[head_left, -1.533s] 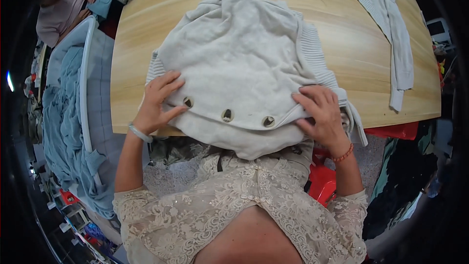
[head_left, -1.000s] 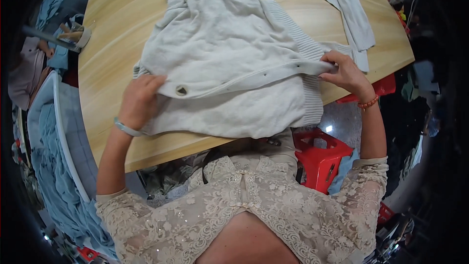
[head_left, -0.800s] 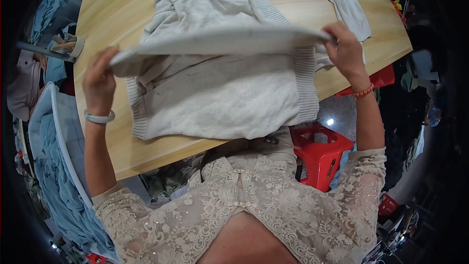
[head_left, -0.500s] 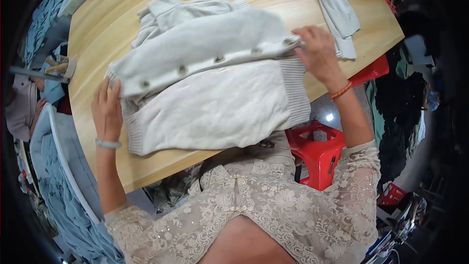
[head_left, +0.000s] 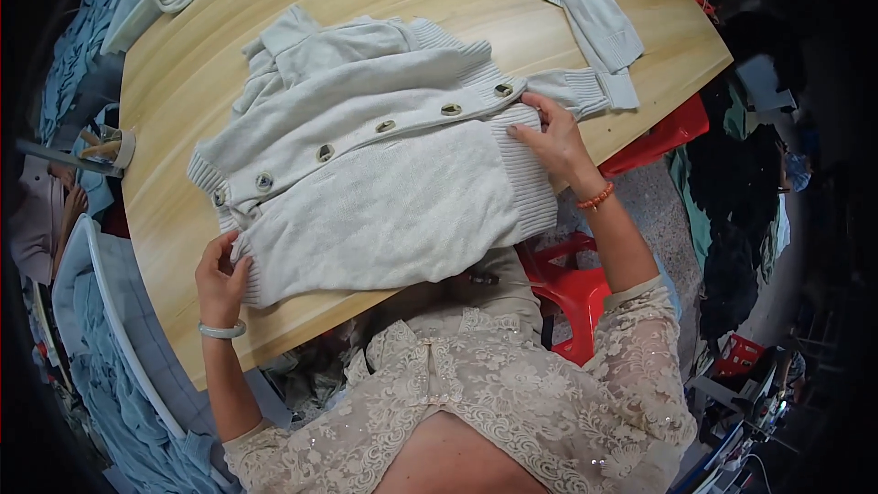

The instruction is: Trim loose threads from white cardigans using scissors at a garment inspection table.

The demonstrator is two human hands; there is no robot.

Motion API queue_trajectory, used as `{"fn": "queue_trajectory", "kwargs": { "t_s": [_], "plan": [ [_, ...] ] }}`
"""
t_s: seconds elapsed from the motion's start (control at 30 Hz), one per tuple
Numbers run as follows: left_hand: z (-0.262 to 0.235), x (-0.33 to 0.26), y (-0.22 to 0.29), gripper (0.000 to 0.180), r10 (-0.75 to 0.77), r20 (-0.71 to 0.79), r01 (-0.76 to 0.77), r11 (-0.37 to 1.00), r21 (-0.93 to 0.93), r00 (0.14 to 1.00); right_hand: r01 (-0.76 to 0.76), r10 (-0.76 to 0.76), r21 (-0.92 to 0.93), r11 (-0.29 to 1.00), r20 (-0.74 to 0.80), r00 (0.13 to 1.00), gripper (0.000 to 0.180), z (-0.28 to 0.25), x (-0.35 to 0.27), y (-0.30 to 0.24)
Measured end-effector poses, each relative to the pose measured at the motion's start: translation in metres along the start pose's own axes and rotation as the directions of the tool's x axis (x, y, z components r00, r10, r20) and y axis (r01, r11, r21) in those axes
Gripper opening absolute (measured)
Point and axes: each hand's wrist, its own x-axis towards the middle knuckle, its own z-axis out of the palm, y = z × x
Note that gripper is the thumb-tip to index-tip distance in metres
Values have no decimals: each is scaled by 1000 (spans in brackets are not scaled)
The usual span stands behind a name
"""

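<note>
A pale grey knitted cardigan [head_left: 384, 192] lies across the near part of the table, its button band running slantwise over the body with several dark-and-light buttons. At its left end, my left hand [head_left: 222, 279] has thumb and fingers closed on the ribbed edge, below the lowest button. My right hand [head_left: 556, 142] grips the other end, where the button band meets the wide ribbing; its thumb lies on the ribs and its fingertips are by the last button. The sleeves are bunched on the far side.
Another pale knit garment [head_left: 576, 9] lies at the far right of the wooden table [head_left: 174, 247]. A container of tools [head_left: 114, 148] is at the left edge. Blue garments fill a white-rimmed bin [head_left: 110, 302]. A red stool [head_left: 572, 293] stands below the near right edge.
The cardigan's raised front panel has come down flatter, with its buttons showing clearly. My left hand has moved nearer along the ribbed edge, and my right hand has come lower onto the band's end.
</note>
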Motion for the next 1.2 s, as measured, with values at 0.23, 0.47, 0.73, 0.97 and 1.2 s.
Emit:
{"fn": "queue_trajectory", "kwargs": {
  "t_s": [0.23,0.47,0.73,0.97,1.2],
  "plan": [
    [-25,-6,7,23,-79,78,102,927,-360,994,175,-183,80,981,112,977,33,-84,-16,-46],
    [8,17,18,15,-11,-4,9,947,-322,1000,231,-254,-423,877,2,967,38,-86,-3,-46],
    [29,-8,7,18,14,-140,-30,993,-116,990,620,-680,285,731,383,625,47,-11,-69,-238],
    [44,-34,20,20,-74,-130,51,984,-168,989,704,-928,606,370,267,258,22,7,-88,-284],
    [50,-25,35,19,-67,-122,42,979,-200,990,887,-990,459,56,139,-9,28,-5,-59,-321]
  ]
}}
